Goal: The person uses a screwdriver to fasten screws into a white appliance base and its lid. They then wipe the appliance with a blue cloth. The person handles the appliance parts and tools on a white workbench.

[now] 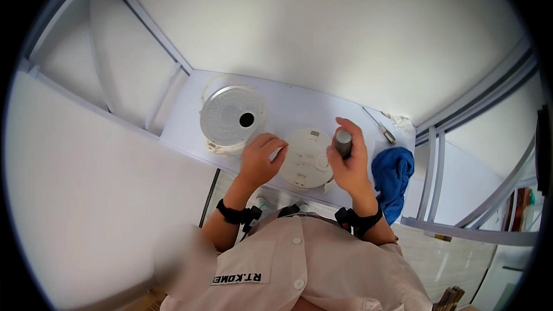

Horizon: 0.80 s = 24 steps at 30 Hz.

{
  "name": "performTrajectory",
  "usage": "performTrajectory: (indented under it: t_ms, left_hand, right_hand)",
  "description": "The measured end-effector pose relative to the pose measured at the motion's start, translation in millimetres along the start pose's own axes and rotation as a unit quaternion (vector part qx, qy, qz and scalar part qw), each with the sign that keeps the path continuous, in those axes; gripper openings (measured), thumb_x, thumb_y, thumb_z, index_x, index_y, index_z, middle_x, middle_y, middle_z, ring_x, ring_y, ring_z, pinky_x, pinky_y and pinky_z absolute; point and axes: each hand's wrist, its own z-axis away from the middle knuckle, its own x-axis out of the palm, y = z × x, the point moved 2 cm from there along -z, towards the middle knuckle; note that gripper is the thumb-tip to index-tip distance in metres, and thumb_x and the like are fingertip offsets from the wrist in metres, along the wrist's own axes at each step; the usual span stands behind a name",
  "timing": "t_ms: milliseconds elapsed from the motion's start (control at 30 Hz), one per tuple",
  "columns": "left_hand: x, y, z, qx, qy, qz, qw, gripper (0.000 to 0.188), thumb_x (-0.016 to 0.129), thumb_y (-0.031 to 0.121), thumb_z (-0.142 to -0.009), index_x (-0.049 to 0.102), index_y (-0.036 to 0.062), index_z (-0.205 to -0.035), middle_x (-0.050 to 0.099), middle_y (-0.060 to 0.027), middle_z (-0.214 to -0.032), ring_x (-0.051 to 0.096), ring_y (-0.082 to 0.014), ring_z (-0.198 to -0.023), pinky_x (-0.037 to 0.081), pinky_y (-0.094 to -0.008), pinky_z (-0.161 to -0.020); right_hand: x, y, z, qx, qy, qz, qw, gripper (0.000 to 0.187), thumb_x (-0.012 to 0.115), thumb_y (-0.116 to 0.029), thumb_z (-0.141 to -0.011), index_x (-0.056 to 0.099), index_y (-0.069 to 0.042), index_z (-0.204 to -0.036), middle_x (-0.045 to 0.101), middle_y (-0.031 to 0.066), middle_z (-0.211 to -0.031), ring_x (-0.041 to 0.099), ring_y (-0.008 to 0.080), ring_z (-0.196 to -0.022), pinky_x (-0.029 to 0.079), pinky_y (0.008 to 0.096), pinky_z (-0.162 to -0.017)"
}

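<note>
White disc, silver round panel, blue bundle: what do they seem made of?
White disc: probably moulded plastic, matte, given its even colour and raised details. Silver round panel: likely metal, satin, from its grey sheen; coated plastic is possible. Blue bundle: matte fabric, by its soft folds.

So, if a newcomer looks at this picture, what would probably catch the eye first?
Most likely the blue cloth, strongly coloured against the pale table, at its right end. Next might come the shiny silver disc with a round black spot, toward the table's left end. Between them, the right hand grips a grey cylinder by the right edge of a whitish round piece.
</note>
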Motion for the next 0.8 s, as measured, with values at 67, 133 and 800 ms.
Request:
performTrajectory:
  t_ms: [67,133,800]
  left_hand:
    - [-21.5,-5.2,5.1,0.012,0.044,-0.037,0.998,0.015,0.081,0.0,-0.081,0.075,0.0066,-0.092,0.071,-0.0099,-0.092,0.068,-0.031,-0.086,0.055,-0.04,-0.074]
    - [-41.6,-19.5,7.2,0.016,0.071,-0.067,0.995,0.017,0.082,-0.001,-0.079,0.075,0.007,-0.092,0.071,-0.0093,-0.094,0.067,-0.0313,-0.089,0.055,-0.0402,-0.077]
    - [-141.1,-149.3,15.6,0.112,-0.077,0.013,0.991,0.02,0.09,0.018,-0.074,0.081,0.0163,-0.091,0.075,0.002,-0.108,0.066,-0.0256,-0.118,0.04,-0.0503,-0.111]
  right_hand:
    - [22.3,-8.8,-6.9,0.029,-0.02,0.027,0.999,0.055,0.072,-0.003,-0.088,0.058,-0.006,-0.14,0.063,0.0138,-0.11,0.063,0.0258,-0.098,0.052,0.0359,-0.091]
    - [42.2,-7.8,-11.7,0.044,-0.051,0.058,0.996,0.054,0.076,-0.006,-0.087,0.059,-0.008,-0.139,0.064,0.0148,-0.11,0.063,0.0296,-0.097,0.053,0.037,-0.089]
    - [194.6,-6.9,-29.6,0.033,-0.172,0.259,0.95,0.046,0.083,-0.028,-0.089,0.066,-0.011,-0.127,0.066,0.0104,-0.136,0.073,0.0355,-0.085,0.059,0.0448,-0.073]
